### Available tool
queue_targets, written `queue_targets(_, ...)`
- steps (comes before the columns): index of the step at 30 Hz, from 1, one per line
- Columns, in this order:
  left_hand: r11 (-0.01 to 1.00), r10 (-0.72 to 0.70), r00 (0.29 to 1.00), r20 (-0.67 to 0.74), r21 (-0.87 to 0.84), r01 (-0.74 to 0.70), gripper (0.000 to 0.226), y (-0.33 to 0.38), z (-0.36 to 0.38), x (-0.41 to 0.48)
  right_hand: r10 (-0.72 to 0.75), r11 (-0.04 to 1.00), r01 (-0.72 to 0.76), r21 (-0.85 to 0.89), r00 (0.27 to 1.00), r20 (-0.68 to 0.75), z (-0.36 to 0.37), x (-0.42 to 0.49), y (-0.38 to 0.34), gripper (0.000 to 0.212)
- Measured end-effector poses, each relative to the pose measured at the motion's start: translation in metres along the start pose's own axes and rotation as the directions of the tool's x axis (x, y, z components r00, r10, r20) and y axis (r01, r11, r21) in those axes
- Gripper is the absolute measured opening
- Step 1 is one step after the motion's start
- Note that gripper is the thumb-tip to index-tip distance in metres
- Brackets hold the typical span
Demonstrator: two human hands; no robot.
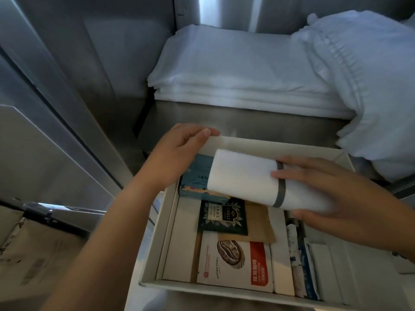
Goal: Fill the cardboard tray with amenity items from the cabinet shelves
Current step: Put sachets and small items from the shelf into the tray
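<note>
Presently we find the left hand (177,149) gripping the tray (167,221) rim at ten o'clock, the right hand (336,194) clasping the roll (242,176); lay it flat at twelve.

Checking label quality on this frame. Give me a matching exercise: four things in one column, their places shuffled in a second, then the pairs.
Things
1. white roll
2. dark tea sachet
3. coffee sachet
4. folded white sheets

Places
A. on the steel shelf behind the cardboard tray
B. lying flat at the tray's near wall
C. held by the right hand over the tray
D. lying flat in the middle of the tray

Pairs: 1-C, 2-D, 3-B, 4-A
</note>
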State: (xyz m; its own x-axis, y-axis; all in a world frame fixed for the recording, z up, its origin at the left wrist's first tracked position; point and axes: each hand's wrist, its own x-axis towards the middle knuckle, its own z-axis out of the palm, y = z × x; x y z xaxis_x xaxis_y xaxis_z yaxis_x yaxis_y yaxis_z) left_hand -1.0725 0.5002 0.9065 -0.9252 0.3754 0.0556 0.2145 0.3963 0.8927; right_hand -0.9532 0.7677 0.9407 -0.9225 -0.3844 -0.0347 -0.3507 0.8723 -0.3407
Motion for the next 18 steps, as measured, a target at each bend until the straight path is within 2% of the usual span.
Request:
queue_targets(8, 0.999, -0.004, 1.0, -0.008, -0.032, 0.003, 0.022, 0.002, 0.001, 0.0, -0.108, 0.985, 0.139, -0.107, 0.961, 0.253, 0.019, 0.005, -0.022, 0.065)
queue_targets(14, 1.0, 0.007, 1.0, 0.003, -0.008, -0.007, 0.022, 0.002, 0.001, 0.0, -0.194, 0.972, 0.228, -0.058, 0.916, 0.351, 0.03, 0.019, -0.039, 0.062)
queue_targets(18, 1.0, 0.0, 1.0, 0.011, 0.013, 0.0, 0.023, 0.001, 0.0, 0.0, -0.192, 0.981, 0.191, 0.042, 0.899, 0.393, 0.036, 0.025, -0.042, 0.067)
